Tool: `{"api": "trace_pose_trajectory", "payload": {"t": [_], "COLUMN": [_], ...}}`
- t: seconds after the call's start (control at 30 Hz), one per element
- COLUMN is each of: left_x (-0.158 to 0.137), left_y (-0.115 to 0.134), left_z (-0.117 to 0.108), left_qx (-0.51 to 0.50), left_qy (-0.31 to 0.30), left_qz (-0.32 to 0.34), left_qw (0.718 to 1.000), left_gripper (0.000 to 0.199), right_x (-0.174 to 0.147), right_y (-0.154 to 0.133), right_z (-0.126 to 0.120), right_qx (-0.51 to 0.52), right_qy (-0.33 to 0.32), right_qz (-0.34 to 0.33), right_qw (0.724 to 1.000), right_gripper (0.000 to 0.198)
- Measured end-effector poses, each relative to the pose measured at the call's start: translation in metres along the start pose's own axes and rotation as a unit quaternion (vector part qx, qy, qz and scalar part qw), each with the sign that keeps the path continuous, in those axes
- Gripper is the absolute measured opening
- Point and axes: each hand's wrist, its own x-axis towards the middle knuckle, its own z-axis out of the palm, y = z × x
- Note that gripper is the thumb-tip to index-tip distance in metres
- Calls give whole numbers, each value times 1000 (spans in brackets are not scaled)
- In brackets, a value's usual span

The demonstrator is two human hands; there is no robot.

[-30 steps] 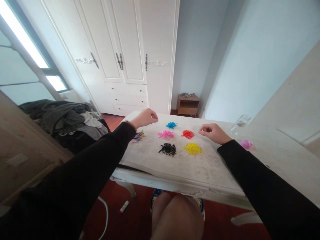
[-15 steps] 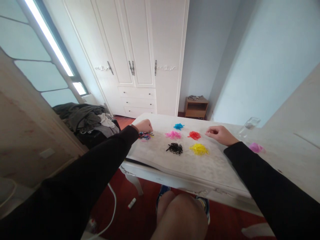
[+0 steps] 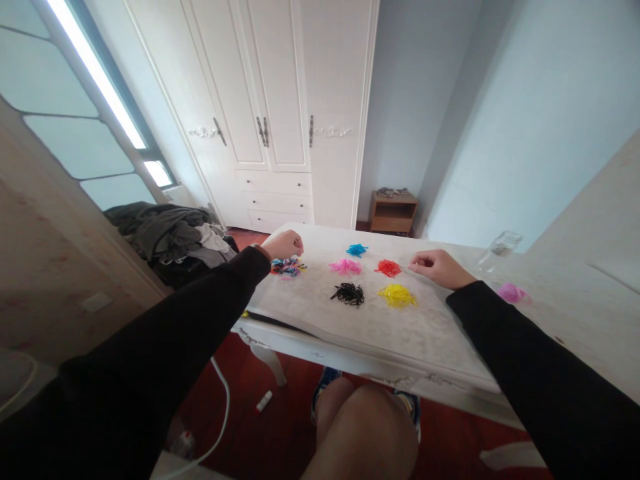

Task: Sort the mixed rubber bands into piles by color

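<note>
My left hand point(image 3: 285, 245), its fingers curled closed, hovers at the far edge of a mixed pile of multicoloured rubber bands point(image 3: 289, 267). Whatever those fingers hold is too small to see. To the right, my right hand point(image 3: 436, 266) is pinched closed just beside the red rubber bands point(image 3: 389, 268); I cannot make out anything in the pinch. Between the hands lie separate heaps: blue rubber bands point(image 3: 357, 250) at the back, pink rubber bands point(image 3: 346, 267) in the middle, and black rubber bands point(image 3: 349, 294) and yellow rubber bands point(image 3: 397, 295) nearer me.
The heaps lie on a white table point(image 3: 370, 333). At its right are a clear glass container point(image 3: 501, 252) and a pink-purple thing point(image 3: 513, 293). Dark clothes point(image 3: 165, 233) are piled beyond the left end. A white wardrobe point(image 3: 280, 87) and a small wooden cabinet point(image 3: 393, 212) stand behind.
My left hand has shifted slightly up and left, and more of the mixed pile shows beneath it. My right hand stays nearly in place, its fingertips a little nearer the red rubber bands.
</note>
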Motion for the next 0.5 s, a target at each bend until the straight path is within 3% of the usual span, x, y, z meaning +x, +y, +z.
{"api": "trace_pose_trajectory", "payload": {"t": [0.5], "left_x": [-6], "left_y": [7], "left_z": [3], "left_qx": [22], "left_qy": [-3], "left_qz": [-7], "left_qw": [1000], "left_gripper": [18], "right_x": [1], "right_y": [-1], "right_z": [0], "right_qx": [-15], "right_qy": [-9], "right_qz": [1], "right_qw": [1000], "right_gripper": [34]}}
